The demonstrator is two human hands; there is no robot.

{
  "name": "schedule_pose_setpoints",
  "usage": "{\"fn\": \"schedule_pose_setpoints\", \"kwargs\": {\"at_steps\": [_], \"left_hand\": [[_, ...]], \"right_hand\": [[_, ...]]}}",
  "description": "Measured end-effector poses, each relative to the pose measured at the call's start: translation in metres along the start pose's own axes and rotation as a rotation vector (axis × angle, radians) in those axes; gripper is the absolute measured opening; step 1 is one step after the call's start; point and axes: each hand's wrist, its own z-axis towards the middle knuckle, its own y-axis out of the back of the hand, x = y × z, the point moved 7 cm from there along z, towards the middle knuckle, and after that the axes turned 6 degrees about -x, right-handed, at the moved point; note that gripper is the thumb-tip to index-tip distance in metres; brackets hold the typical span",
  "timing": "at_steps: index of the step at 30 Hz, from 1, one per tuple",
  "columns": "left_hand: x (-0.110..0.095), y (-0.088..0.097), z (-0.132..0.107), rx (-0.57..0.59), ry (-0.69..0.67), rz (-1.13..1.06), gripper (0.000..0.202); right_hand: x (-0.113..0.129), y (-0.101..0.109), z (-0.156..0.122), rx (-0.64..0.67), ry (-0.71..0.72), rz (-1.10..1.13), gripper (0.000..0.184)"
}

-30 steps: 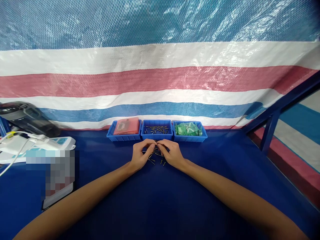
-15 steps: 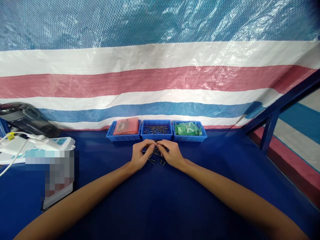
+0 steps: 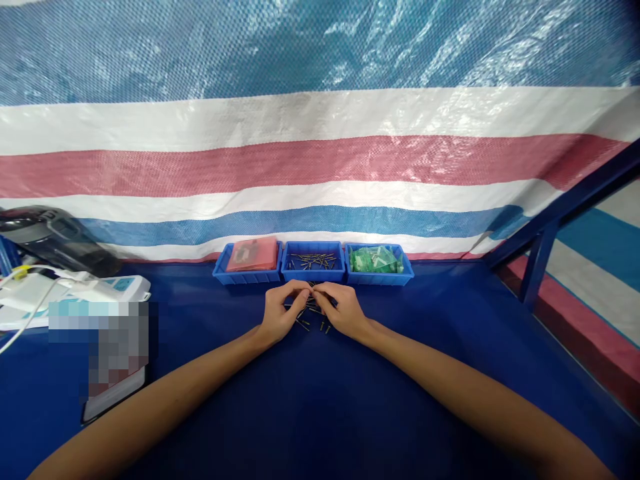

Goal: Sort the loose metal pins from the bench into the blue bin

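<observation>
My left hand [image 3: 284, 310] is closed, thumb and index finger pinched together above a loose pile of thin metal pins [image 3: 304, 324] on the blue table. Opposite it, my right hand [image 3: 343, 309] is pinched in the same way, and the fingertips of both hands meet over the pile. Whatever lies between the fingertips is too small to make out. Just beyond the hands stands a blue bin [image 3: 313, 272] with more of these slim, dark and brassy pieces in it.
Left of that bin, another blue bin [image 3: 247, 277] holds red plastic bags [image 3: 255, 255]. A third bin [image 3: 380, 278] on the right has green bags [image 3: 376, 259]. A power strip [image 3: 133, 287] with cables and a dark bottle [image 3: 60, 240] lie at far left. A blue frame [image 3: 543, 250] edges the right.
Both hands stay almost in place over the pile, with only slight finger movement. The view has tilted very slightly.
</observation>
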Motion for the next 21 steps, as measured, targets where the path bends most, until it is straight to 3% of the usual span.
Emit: {"fn": "schedule_pose_setpoints", "kwargs": {"at_steps": [6, 21], "left_hand": [[-0.0021, -0.0028, 0.002, 0.016, 0.013, 0.015, 0.02], [0.0009, -0.0082, 0.0033, 0.066, 0.078, -0.018, 0.022]], "right_hand": [[0.0048, -0.0031, 0.001, 0.053, 0.041, -0.001, 0.026], [0.0033, -0.001, 0.0013, 0.021, 0.021, -0.024, 0.03]]}}
